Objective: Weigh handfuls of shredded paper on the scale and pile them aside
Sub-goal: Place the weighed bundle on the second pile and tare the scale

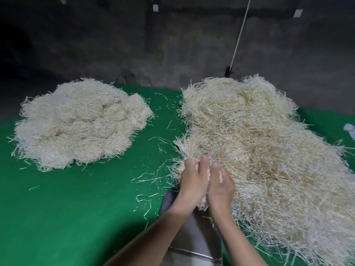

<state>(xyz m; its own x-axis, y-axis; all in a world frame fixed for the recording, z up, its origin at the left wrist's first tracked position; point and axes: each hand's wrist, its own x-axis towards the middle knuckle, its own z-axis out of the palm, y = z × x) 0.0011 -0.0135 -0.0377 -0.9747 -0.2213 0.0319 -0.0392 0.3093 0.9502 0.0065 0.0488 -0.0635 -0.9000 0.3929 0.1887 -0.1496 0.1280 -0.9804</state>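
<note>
Head view, hands [192,181] gripping heap [269,150] edge, scale [194,237] below

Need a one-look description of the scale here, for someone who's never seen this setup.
Start at the green table's near edge, where the big right heap of shredded paper spills toward the camera. At that heap's left fringe, under the person's forearms, lies the scale: a flat grey metal platform. It alone is smooth, grey and hard-edged amid cloth and pale strands.
</note>
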